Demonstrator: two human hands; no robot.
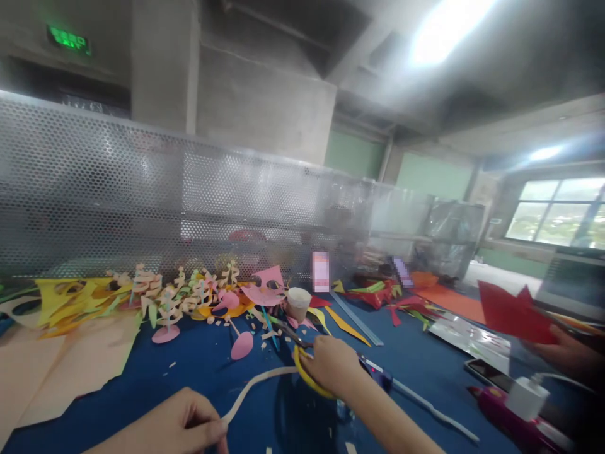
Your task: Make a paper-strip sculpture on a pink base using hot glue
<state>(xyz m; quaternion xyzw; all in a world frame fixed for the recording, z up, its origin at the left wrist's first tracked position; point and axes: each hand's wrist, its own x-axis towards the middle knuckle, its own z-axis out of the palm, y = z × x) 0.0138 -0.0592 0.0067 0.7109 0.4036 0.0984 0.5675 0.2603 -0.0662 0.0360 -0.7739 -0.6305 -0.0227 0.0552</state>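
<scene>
At the bottom, my left hand (pixel 186 422) pinches one end of a narrow cream strip (pixel 255 383) between thumb and fingers. The strip curves up to the right and its other end meets the yellow handle near my right hand; whether that hand also holds it I cannot tell. My right hand (pixel 333 366) is closed round scissors (pixel 307 378) with yellow handles, their dark blades pointing up and left. Just beyond the blades stand a white cup (pixel 299 304) and a thin blue stick (pixel 270 328). A pink oval piece on a stem (pixel 242 345) lies left of the scissors.
Curled cream cut-outs (pixel 174 293) and yellow sheet scraps (pixel 70 302) pile along the perforated metal panel (pixel 236 189). Large cream sheets (pixel 80 366) lie left. Rightward are a phone (pixel 489 373), a white plug (pixel 528 397) and another person's hand (pixel 562 353) with a red sheet (pixel 515 315).
</scene>
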